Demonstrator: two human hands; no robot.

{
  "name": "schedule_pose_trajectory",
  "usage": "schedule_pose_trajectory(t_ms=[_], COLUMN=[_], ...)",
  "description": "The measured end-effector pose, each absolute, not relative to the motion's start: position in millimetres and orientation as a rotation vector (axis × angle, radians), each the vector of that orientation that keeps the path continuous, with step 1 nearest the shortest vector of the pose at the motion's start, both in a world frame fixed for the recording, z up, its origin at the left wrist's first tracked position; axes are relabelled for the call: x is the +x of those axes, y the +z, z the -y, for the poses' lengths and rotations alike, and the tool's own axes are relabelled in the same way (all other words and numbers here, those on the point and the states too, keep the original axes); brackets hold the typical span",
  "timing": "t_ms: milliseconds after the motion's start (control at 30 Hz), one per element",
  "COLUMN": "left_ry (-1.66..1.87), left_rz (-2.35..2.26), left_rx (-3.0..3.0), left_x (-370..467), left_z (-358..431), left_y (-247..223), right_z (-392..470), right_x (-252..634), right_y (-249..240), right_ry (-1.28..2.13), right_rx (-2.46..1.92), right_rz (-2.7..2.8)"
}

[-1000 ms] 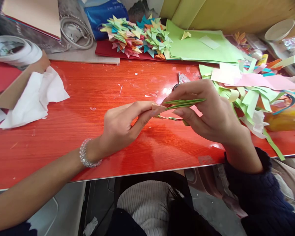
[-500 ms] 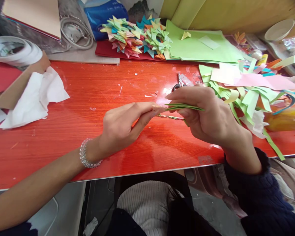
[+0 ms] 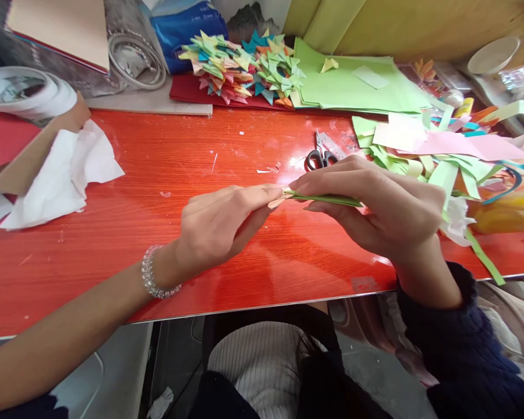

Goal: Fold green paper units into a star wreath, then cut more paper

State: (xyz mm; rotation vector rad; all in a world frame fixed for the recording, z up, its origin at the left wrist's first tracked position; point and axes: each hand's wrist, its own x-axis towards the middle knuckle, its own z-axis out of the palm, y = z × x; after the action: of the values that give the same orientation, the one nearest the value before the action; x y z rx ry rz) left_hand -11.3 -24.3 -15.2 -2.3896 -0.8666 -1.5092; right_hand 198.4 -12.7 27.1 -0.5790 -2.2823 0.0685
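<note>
Over the red table, both hands meet at a folded green paper piece (image 3: 332, 199) with a pale pinkish paper tip (image 3: 279, 201) at its left end. My left hand (image 3: 222, 224), a clear beaded bracelet on its wrist, pinches that tip between thumb and fingers. From the right, my right hand (image 3: 371, 203) closes on the green part, fingers above and thumb below. Its fingers hide some of the folds. Just beyond the right hand lie black-handled scissors (image 3: 317, 158), partly covered by it.
Folded-paper star rings (image 3: 220, 67) and green paper sheets (image 3: 358, 81) lie along the back of the red table (image 3: 157, 157). Paper strips (image 3: 458, 145) heap up at right. Crumpled white tissue (image 3: 65, 174) and tape rolls (image 3: 30, 93) sit at left.
My right hand has shifted its grip leftward along the green paper, its fingertips now close to my left hand's. The thin folded strip seen below has gone from view. More of the scissors shows.
</note>
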Motion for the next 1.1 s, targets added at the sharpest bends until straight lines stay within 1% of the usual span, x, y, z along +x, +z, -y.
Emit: schedule_pose_trajectory(t_ms=[133,333,433,567,733,933,1100], left_ry=[-1.494,-1.434,-1.485,-1.510,-1.520,-1.436,-1.440], left_rz=[0.917,0.965,0.882,0.771,0.760,0.811,0.755], left_rx=[-2.372,-2.444,-2.477,-2.494,-2.479,-2.504,-2.554], left_x=[-10,-11,-13,-14,-13,-14,-14], left_z=[26,27,25,21,21,21,21], left_y=[-16,-13,-14,-16,-16,-18,-17], right_z=[15,11,10,6,6,12,13], right_x=[199,199,199,200,198,198,200], right_y=[27,26,27,27,27,28,27], right_ry=[0.150,0.100,0.099,0.179,0.035,0.020,-0.029], right_rx=[-0.604,-0.477,-0.500,-0.512,-0.435,-0.508,-0.551], right_rz=[2.260,2.250,2.234,2.242,2.174,2.219,2.220])
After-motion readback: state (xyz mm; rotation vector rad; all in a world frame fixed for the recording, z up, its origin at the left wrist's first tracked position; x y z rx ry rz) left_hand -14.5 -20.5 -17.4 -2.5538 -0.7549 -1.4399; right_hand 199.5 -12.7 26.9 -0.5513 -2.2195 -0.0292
